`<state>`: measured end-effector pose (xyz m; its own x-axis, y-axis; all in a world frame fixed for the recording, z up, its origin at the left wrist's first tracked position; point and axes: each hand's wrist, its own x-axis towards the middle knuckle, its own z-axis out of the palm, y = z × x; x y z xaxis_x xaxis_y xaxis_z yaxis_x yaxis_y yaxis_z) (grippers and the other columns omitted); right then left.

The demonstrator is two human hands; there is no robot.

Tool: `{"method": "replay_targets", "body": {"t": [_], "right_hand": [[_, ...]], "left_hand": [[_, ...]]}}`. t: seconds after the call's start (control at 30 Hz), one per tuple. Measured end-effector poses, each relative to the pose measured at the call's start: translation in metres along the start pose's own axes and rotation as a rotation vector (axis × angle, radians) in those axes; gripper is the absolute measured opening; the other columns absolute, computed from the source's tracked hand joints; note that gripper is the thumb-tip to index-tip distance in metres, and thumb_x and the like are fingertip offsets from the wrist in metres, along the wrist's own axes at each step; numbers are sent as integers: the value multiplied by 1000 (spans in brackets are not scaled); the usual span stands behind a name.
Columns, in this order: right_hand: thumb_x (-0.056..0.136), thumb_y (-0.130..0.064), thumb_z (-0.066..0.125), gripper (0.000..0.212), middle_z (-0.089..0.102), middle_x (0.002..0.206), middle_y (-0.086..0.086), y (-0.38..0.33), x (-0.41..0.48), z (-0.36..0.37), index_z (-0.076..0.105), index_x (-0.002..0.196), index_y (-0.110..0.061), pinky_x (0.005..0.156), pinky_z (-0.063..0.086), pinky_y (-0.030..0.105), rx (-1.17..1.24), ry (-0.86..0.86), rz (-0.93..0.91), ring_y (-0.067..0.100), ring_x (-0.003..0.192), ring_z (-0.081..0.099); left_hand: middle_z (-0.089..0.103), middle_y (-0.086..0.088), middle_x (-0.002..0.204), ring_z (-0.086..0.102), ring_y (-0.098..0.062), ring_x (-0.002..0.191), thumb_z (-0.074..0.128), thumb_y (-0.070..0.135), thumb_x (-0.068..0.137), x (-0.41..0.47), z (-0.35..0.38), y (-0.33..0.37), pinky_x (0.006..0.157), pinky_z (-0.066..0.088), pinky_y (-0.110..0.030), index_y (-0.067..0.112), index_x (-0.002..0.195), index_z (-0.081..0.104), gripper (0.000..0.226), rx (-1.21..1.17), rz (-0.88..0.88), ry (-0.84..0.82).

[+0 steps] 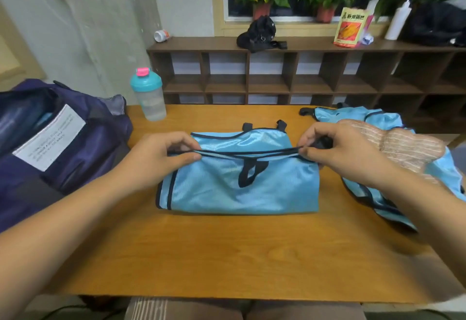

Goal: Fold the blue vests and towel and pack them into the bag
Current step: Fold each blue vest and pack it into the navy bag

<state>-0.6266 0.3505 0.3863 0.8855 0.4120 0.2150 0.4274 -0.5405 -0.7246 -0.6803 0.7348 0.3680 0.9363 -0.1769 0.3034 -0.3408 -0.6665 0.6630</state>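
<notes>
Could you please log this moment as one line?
blue vest mid-fold | left hand pinches trim | right hand pinches trim | towel right | bag left

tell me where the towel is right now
In the head view, the towel lies at the right side of the table, on top of the second blue vest, just beyond the right hand.

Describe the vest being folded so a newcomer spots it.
Wooden table: purple bag left, towel right. The blue vest lies between them. Unlike the crumpled vest under the towel, it is flat, left hand and right hand pinching its dark edge.
</notes>
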Motion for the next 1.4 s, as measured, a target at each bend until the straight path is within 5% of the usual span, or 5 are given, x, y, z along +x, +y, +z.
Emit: {"method": "replay_targets", "body": {"t": [0.27, 0.53, 0.77, 1.0, 1.4], "right_hand": [[89, -35, 81, 19, 76, 95, -10, 45, 86, 17, 66, 101, -38, 86, 61, 48, -42, 246, 67, 15, 96, 72], [98, -30, 76, 41, 71, 114, -2, 87, 129, 54, 59, 134, -22, 83, 48, 31, -194, 308, 176, 17, 94, 65], [98, -30, 69, 41, 52, 130, 1, 88, 119, 77, 55, 136, -22, 104, 40, 46, -541, 406, -11, 24, 121, 49], [98, -26, 63, 16, 59, 105, -6, 68, 109, 110, 68, 113, -25, 92, 47, 39, -545, -61, -407, 17, 101, 53], [112, -51, 32, 54, 29, 173, -9, 91, 131, 122, 32, 165, -39, 127, 17, 40, -646, -57, -133, 13, 160, 21]], "left_hand": [[75, 21, 91, 67, 6, 92, 78, 32, 95, 81, 13, -43, 74, 46, -7, 33, 100, 77, 6, 88, -66, 143], [73, 15, 90, 66, -2, 89, 77, 29, 96, 126, 52, -88, 82, 56, -30, 28, 95, 77, 2, 152, -165, 178], [53, 13, 102, 52, -12, 101, 75, 35, 95, 126, 62, -101, 95, 48, -45, 34, 107, 69, 14, 435, -133, 250], [57, 15, 93, 57, -5, 89, 70, 33, 95, 112, 87, -62, 82, 55, -37, 35, 89, 61, 11, 346, -23, 53], [50, 19, 110, 52, -9, 109, 63, 39, 101, 94, 108, -81, 99, 50, -38, 35, 115, 63, 15, 311, 16, 7]]}}
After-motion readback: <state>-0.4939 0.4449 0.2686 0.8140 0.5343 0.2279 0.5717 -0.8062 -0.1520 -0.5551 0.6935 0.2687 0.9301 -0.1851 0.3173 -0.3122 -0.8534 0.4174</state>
